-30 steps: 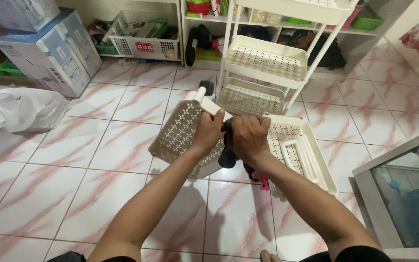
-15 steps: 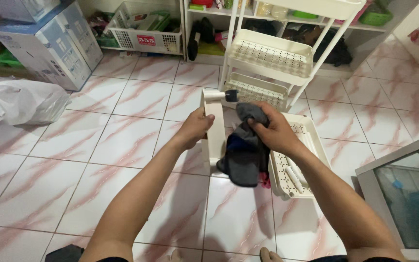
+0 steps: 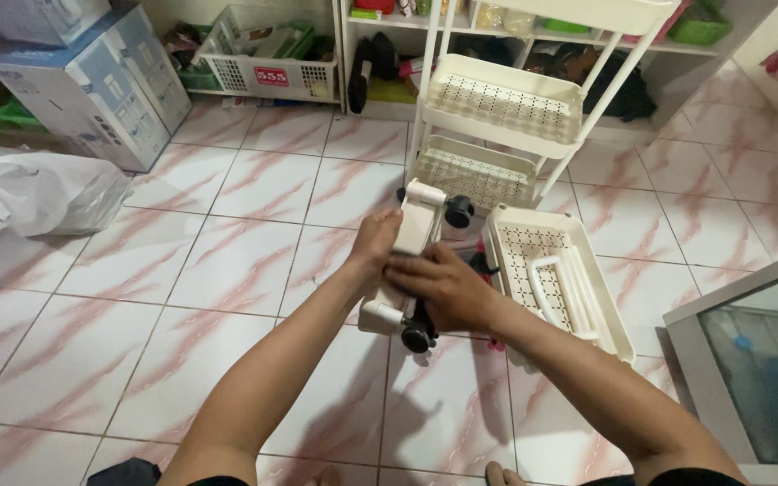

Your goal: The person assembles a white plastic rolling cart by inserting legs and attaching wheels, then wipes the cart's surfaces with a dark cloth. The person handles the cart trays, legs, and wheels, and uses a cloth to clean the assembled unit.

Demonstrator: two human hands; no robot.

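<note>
While both hands clamp cream plastic cart base panel with black caster wheels [image 3: 411,261] above tiled floor [image 3: 227,270]: left hand [image 3: 376,241] grip closed on edge, right hand [image 3: 438,288] grip wrapped over middle. Advise steady hold, fingers off casters, white perforated tray [image 3: 558,270] just beside.

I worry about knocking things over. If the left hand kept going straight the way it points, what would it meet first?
Probably the lower basket of the white cart, just beyond the left hand; depth is hard to judge.
</note>
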